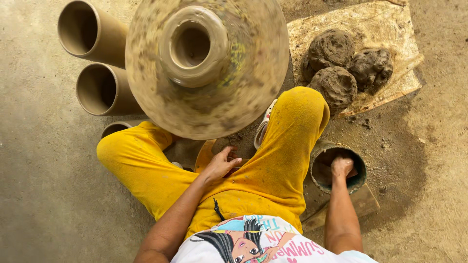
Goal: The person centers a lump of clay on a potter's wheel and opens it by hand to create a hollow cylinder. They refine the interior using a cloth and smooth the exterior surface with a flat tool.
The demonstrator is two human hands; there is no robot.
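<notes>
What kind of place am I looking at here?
Most likely a small pottery workshop with an earthen floor. A potter's wheel carries a wet clay vessel, lumps of raw clay lie on a sack, and formed cylinders sit nearby. The right hand dips into a bucket.

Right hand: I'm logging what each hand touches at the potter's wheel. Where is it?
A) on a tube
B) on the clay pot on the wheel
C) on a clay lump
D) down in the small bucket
D: the right hand reaches into the small bucket beside the knee, away from the clay pot on the wheel.
</notes>
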